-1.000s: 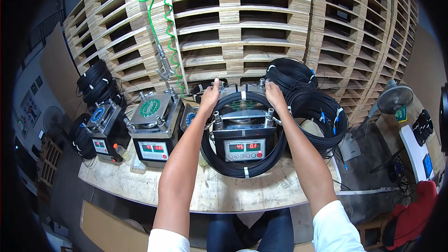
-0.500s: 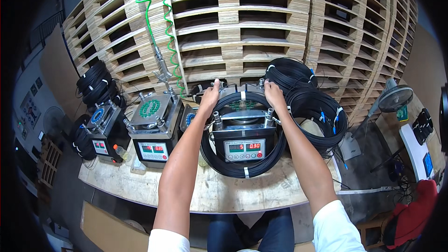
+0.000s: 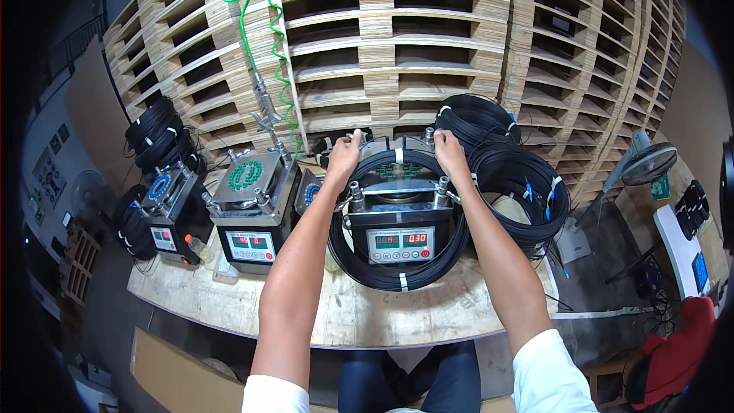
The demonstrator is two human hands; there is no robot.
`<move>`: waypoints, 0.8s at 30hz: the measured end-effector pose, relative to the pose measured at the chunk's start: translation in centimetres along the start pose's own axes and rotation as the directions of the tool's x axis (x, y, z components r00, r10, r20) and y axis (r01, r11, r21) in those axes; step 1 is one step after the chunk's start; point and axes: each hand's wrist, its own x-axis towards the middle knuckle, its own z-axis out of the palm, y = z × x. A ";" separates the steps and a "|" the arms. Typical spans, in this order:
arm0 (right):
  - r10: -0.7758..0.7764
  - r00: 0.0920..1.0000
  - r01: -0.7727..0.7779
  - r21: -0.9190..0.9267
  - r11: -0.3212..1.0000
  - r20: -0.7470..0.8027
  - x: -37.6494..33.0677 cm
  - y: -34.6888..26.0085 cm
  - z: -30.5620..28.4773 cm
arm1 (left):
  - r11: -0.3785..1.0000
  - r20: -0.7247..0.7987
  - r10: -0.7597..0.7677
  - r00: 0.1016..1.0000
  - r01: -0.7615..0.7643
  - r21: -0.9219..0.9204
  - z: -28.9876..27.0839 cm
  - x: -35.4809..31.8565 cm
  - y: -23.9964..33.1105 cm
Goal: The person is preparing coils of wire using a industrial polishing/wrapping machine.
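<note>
"So, where's the black coil (image 3: 430, 275)?"

"Centre of frame, ringed about the middle machine (image 3: 401, 220). Top run passes behind the front posts (image 3: 441, 193); bottom run hangs before the panel (image 3: 401, 246)."

"Grip?"

"Left hand (image 3: 344, 157) at the rear left post (image 3: 365, 138), thumb up. Right hand (image 3: 449, 154) at the rear right post (image 3: 429, 136). Fingertips partly hidden; can't tell whether either pinches anything."

"What might go wrong?"

"Snagging, I judge. Cable runs close to the posts on both sides; an uneven pull could hook a loop on one. Bruised finger too, if a hand slips off a post."

"And off to the side?"

"Stacked coils (image 3: 497, 159), right of centre, near the right forearm (image 3: 505, 268). Blue tips (image 3: 529, 193) among the loops; an elbow swinging wide could catch a loose end and drag the stack."
</note>
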 end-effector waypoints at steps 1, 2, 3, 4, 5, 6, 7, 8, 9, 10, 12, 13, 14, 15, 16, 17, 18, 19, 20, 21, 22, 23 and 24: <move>0.038 0.999 -0.038 0.009 0.999 0.035 0.1 -0.1 -0.1 | 1.000 0.001 -0.001 1.000 0.001 0.000 0.0 -0.1 0.1; 0.075 0.995 -0.077 0.018 0.997 0.070 0.1 -0.1 -0.2 | 1.000 0.009 0.006 1.000 -0.006 0.017 0.0 -0.2 0.3; 0.076 0.995 -0.077 0.017 0.997 0.071 0.0 -0.1 -0.3 | 0.999 0.017 0.013 1.000 -0.014 0.035 -0.1 -0.4 0.4; 0.088 0.994 -0.085 -0.034 0.996 0.068 0.0 -0.1 -0.4 | 0.999 0.017 0.013 1.000 -0.013 0.035 -0.1 -0.5 0.5; 0.099 0.993 -0.093 -0.085 0.992 0.066 0.0 -0.2 -0.4 | 1.000 0.048 0.004 0.999 -0.005 0.021 -0.2 -0.6 0.6; 0.099 0.993 -0.093 -0.085 0.992 0.067 0.0 -0.2 -0.4 | 1.000 0.080 -0.005 0.997 0.004 0.008 -0.3 -0.7 0.6; 0.103 0.993 -0.097 -0.091 0.991 0.062 0.0 -0.2 -0.3 | 1.000 0.080 -0.004 0.997 0.003 0.008 -0.4 -0.8 0.7; 0.107 0.993 -0.101 -0.096 0.990 0.058 0.0 -0.2 -0.3 | 1.000 0.098 0.000 0.995 0.000 -0.003 -0.5 -0.8 0.8; 0.107 0.993 -0.101 -0.094 0.990 0.058 0.0 -0.2 -0.2 | 1.000 0.116 0.004 0.993 -0.003 -0.014 -0.7 -0.9 0.8; 0.115 0.992 -0.110 -0.093 0.990 0.056 0.0 -0.2 -0.1 | 1.000 0.116 0.004 0.993 -0.002 -0.013 -0.9 -1.0 0.9; 0.124 0.991 -0.119 -0.089 0.989 0.055 -0.1 -0.3 0.2 | 1.000 0.101 -0.002 0.995 -0.001 0.026 -1.3 -1.1 1.1; 0.090 0.995 -0.087 -0.080 0.993 0.033 0.0 0.2 0.2 | 1.000 0.106 0.000 0.994 -0.003 0.025 -1.4 -1.4 1.7; 0.057 0.998 -0.057 -0.075 0.996 0.007 0.1 0.7 0.0 | 0.999 0.105 -0.014 0.994 0.010 0.035 -1.4 -1.8 2.5; 0.063 0.998 -0.063 -0.078 0.995 -0.003 0.4 1.3 -0.2 | 0.999 0.105 -0.027 0.994 0.023 0.045 -1.4 -2.3 3.3; 0.111 0.990 -0.120 0.096 0.988 0.090 0.6 1.4 -0.3 | 0.999 0.109 -0.022 0.994 0.017 0.047 -1.5 -2.4 3.3; 0.140 0.972 -0.187 0.262 0.947 0.188 0.9 1.6 -0.4 | 0.998 0.060 -0.020 0.998 0.016 0.061 -1.8 -2.4 3.3; 0.143 0.973 -0.189 0.267 0.945 0.180 1.3 1.7 -0.4 | 0.997 0.010 -0.015 1.000 0.014 0.076 -2.1 -2.5 3.4; 0.255 0.938 -0.325 0.342 0.882 0.234 1.5 1.6 -0.5 | 0.996 -0.027 -0.002 1.000 0.004 0.084 -2.2 -2.8 3.4; 0.354 0.887 -0.453 0.408 0.793 0.297 1.7 1.6 -0.4 | 0.996 -0.059 0.004 0.998 0.001 0.088 -2.4 -3.0 3.3; 0.381 0.866 -0.495 0.450 0.744 0.324 2.0 1.4 -0.2 | 0.994 -0.082 0.036 0.996 -0.028 0.103 -2.7 -3.1 3.4; 0.385 0.868 -0.494 0.459 0.738 0.315 2.4 1.1 -0.4 | 0.992 -0.102 0.071 0.992 -0.059 0.115 -2.9 -3.4 3.8; 0.418 0.845 -0.530 0.419 0.737 0.333 3.2 1.0 -0.4 | 0.990 -0.094 0.080 0.992 -0.068 0.124 -3.0 -3.9 4.3; 0.450 0.820 -0.565 0.379 0.733 0.353 4.0 0.7 -0.3 | 0.986 -0.139 0.096 0.986 -0.075 0.147 -3.3 -4.4 4.7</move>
